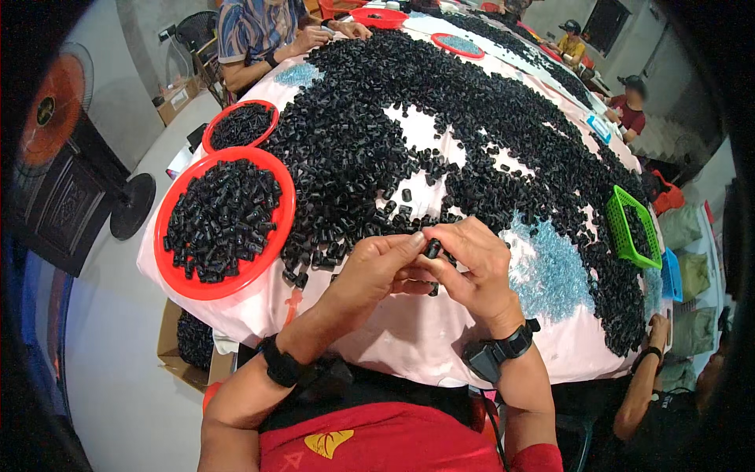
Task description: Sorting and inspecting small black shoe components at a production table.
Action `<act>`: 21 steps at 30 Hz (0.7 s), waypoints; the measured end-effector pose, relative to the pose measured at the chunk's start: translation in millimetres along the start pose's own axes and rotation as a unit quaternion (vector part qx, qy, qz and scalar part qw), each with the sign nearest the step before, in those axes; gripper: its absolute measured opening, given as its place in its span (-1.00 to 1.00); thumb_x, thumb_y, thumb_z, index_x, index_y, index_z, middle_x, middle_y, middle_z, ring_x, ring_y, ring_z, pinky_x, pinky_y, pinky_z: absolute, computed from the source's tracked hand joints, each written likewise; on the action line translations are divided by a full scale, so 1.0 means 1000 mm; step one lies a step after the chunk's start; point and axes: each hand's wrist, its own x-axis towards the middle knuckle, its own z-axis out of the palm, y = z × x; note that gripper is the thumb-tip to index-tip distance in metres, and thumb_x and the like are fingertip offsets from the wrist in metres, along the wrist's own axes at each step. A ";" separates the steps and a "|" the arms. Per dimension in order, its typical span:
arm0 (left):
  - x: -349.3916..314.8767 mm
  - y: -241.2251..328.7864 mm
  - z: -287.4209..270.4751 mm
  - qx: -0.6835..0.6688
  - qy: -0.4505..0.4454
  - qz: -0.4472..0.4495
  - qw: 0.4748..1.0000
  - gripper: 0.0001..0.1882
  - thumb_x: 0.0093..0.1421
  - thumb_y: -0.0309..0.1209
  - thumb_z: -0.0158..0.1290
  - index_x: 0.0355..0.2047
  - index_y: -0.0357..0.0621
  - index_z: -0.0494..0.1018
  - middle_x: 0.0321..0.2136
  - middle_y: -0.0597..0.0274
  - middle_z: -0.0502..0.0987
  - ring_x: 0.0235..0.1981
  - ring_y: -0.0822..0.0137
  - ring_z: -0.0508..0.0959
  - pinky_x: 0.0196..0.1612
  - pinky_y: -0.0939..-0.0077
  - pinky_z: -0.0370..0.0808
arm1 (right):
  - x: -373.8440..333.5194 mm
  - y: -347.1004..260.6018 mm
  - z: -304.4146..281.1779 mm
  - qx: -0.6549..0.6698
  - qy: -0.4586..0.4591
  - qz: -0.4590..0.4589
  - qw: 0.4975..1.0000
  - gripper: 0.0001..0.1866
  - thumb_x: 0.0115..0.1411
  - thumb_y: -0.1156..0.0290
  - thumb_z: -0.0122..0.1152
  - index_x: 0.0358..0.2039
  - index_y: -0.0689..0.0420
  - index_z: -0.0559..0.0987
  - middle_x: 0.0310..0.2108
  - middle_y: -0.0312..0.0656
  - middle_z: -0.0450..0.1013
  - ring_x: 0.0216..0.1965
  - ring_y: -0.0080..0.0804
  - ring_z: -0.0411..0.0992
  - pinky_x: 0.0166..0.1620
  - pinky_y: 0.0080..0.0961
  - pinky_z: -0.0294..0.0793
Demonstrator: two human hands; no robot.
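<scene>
Both of my hands meet over the near edge of the table. Between the fingertips of my right hand is a small black cylindrical plastic part. The thumb of my left hand presses against the same part from the other side, its fingers curled underneath. Just beyond my hands spreads a large heap of similar black parts on a pale pink cloth. To the right of my right hand lies a pile of small clear bluish pieces.
At left stand a large red basin of black parts and a smaller red basin of thin black pieces. A green basket sits at right. Other people work around the table; one person's hand is at the right edge. A fan stands left.
</scene>
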 end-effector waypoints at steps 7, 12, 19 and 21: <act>0.001 0.014 -0.003 0.039 -0.038 -0.021 0.998 -0.65 0.44 -0.15 0.02 -0.06 -0.17 0.58 -0.21 0.24 0.67 -0.21 0.43 0.67 -0.08 0.49 0.59 | 0.003 0.001 0.004 0.018 0.007 0.003 1.000 -0.58 -0.04 0.48 0.46 -0.10 0.25 0.65 -0.29 -0.11 0.61 -0.43 -0.31 0.50 -0.32 -0.42 0.49; 0.005 0.009 -0.006 0.044 -0.014 0.071 0.996 -0.71 0.43 -0.20 0.04 -0.08 -0.15 0.58 -0.22 0.32 0.67 -0.22 0.49 0.66 -0.18 0.61 0.55 | 0.002 -0.013 0.009 0.086 0.019 0.140 0.986 -0.42 0.00 0.59 0.41 0.11 0.21 0.58 -0.14 -0.11 0.61 -0.39 -0.41 0.50 -0.32 -0.55 0.50; 0.003 0.084 -0.056 -0.012 0.232 0.233 0.944 -0.70 0.44 -0.22 0.02 -0.04 -0.18 0.53 -0.26 0.25 0.66 -0.31 0.46 0.65 -0.34 0.65 0.51 | 0.000 -0.013 0.009 0.146 -0.102 0.186 0.966 -0.73 0.08 0.53 0.42 -0.16 0.23 0.70 -0.36 -0.15 0.64 -0.45 -0.43 0.49 -0.41 -0.52 0.45; 0.016 0.105 -0.100 -0.061 0.269 0.294 0.915 -0.72 0.44 -0.27 0.01 -0.07 -0.26 0.52 -0.27 0.18 0.65 -0.34 0.42 0.64 -0.35 0.62 0.55 | 0.000 -0.014 0.011 0.145 -0.141 0.170 0.964 -0.80 0.11 0.52 0.41 -0.22 0.23 0.70 -0.42 -0.14 0.63 -0.47 -0.36 0.48 -0.39 -0.47 0.45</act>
